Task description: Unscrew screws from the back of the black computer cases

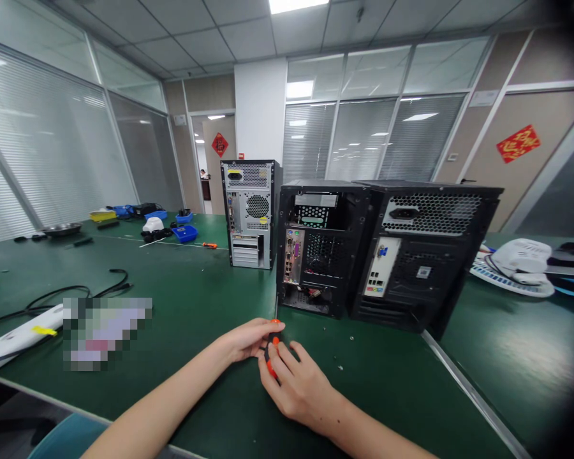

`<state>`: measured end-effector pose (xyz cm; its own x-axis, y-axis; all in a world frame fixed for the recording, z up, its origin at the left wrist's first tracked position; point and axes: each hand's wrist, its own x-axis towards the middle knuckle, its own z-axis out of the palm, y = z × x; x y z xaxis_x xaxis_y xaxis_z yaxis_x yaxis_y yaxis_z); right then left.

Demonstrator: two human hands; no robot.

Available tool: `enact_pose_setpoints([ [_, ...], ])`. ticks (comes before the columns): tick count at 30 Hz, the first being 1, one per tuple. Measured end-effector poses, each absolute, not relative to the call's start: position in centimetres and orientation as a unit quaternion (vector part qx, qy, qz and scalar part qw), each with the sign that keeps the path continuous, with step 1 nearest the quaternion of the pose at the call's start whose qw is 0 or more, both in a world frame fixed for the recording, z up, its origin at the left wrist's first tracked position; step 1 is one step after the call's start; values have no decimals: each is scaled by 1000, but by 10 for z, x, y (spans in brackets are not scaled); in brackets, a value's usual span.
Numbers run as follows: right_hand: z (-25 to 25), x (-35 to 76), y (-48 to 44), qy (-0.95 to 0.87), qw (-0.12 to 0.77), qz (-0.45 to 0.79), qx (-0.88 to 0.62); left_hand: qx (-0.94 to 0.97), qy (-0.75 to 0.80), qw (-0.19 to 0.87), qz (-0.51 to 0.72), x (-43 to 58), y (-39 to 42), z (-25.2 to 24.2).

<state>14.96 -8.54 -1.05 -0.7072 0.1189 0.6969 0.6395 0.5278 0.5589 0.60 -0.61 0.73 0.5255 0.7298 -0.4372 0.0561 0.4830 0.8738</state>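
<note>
Both my hands are closed around a screwdriver with an orange and black handle. My left hand grips it near the front of the handle, and my right hand wraps the rear part. The thin shaft points away from me, towards the lower left corner of a black computer case; whether its tip touches the case I cannot tell. That case stands upright with its back towards me and an open gap at its top. A few small screws or bits lie on the green table right of my hands.
A second black case stands close on the right, a silver-backed tower behind on the left. Another orange screwdriver and blue trays lie farther back. A white power strip with black cables is at left, a white fan at right.
</note>
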Motion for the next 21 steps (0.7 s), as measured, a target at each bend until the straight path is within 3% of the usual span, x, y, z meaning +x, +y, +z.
enact_pose_setpoints([
  [21, -10, 148, -83, -817, 324, -401, -260, 454, 426, 753, 213, 7, -8, 6],
])
